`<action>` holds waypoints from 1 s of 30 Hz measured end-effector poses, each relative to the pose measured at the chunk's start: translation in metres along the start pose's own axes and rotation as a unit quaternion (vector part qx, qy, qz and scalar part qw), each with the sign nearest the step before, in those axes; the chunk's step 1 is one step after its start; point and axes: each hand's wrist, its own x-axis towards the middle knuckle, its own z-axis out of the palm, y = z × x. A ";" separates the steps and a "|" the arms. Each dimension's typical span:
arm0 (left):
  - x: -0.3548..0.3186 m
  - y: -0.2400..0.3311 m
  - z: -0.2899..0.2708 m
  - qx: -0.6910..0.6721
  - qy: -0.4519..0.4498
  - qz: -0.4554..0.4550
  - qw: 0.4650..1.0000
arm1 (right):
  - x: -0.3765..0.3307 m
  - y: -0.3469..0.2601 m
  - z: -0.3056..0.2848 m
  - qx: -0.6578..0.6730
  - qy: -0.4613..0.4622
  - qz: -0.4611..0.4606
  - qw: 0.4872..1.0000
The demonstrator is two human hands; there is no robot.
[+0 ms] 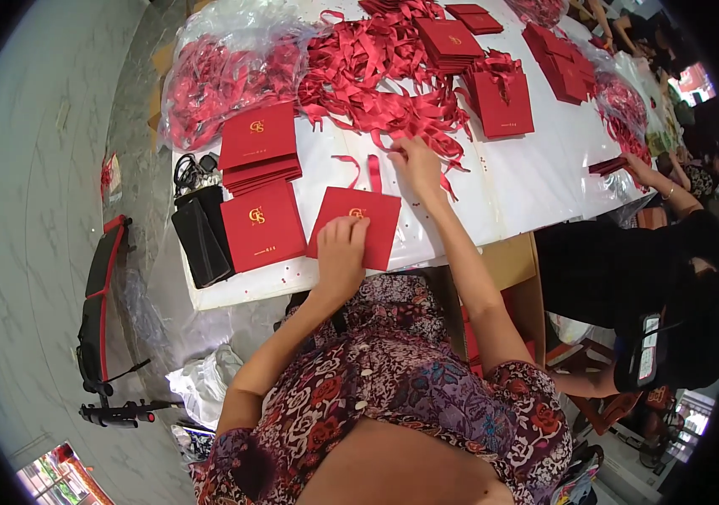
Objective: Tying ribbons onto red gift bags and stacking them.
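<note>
A flat red paper gift bag [381,223] with gold print lies near the front edge of the white-covered table. My left hand [342,252] rests over its lower part, fingers bent and close together, holding it; the thumb is hidden. My right hand [417,168] reaches to the near edge of a heap of red ribbons [368,71], its fingertips pinched on a ribbon. Two loose red ribbon pieces [374,173] lie between the bag and the heap. Beside my left hand is another flat red bag [263,227], with a stack of red bags [258,139] just behind.
Clear plastic bags of ribbon [233,80] sit at the back left. A black pouch [202,238] and a cable [186,171] lie at the left edge. More red bags [501,105] stand to the right. An open cardboard box [515,265] is below the table edge; a co-worker's hand [641,171] is at the right.
</note>
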 end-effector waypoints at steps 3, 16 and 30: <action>-0.001 0.001 0.007 0.062 -0.083 0.029 0.994 | -0.006 0.011 -0.001 -0.039 -0.005 -0.025 0.999; 0.058 -0.041 0.020 -0.753 -0.196 -0.369 0.509 | -0.089 -0.084 -0.058 0.117 -0.106 -0.191 0.969; 0.055 -0.054 -0.005 -0.668 -0.071 -0.354 0.651 | -0.093 -0.041 -0.052 0.178 -0.144 0.019 0.973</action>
